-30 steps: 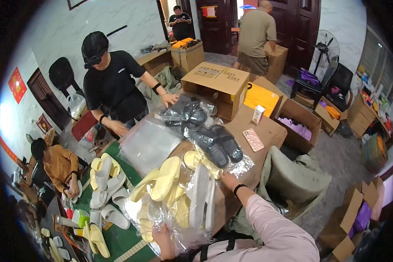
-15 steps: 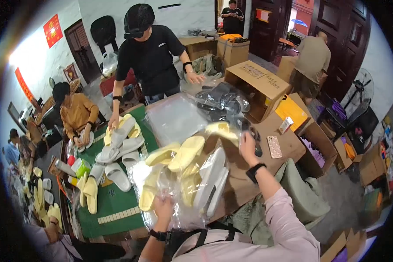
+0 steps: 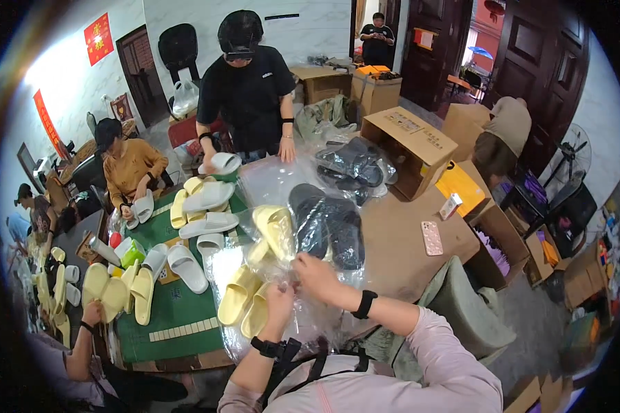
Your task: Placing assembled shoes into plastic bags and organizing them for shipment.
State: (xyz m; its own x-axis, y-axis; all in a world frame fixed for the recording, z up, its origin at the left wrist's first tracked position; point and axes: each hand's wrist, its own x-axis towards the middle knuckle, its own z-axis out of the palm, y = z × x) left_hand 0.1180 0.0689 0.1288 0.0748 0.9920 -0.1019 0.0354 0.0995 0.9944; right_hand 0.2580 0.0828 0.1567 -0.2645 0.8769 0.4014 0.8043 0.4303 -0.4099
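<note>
Close together over the near table edge, my left hand (image 3: 280,303) and my right hand (image 3: 317,277) both pinch the edge of a clear plastic bag (image 3: 297,313). A pair of yellow slippers (image 3: 240,296) lies just left of my left hand, among the plastic. Beyond my hands is another yellow pair (image 3: 277,230), covered by clear film. Black slippers (image 3: 327,230) in clear plastic lie past my right hand. Which bag holds which pair is hard to make out where the films overlap.
Grey-white slippers (image 3: 187,268) and more yellow ones (image 3: 143,296) cover the green mat (image 3: 179,354). Opposite, a co-worker in black holds a light slipper (image 3: 224,163). Further bagged black slippers (image 3: 351,165), a cardboard box (image 3: 410,141) and a phone (image 3: 432,238) are to the right.
My right hand has come left and down to my left hand. The white slippers near my hands are gone from there; bagged black ones show beyond. The co-worker opposite has lifted a light slipper.
</note>
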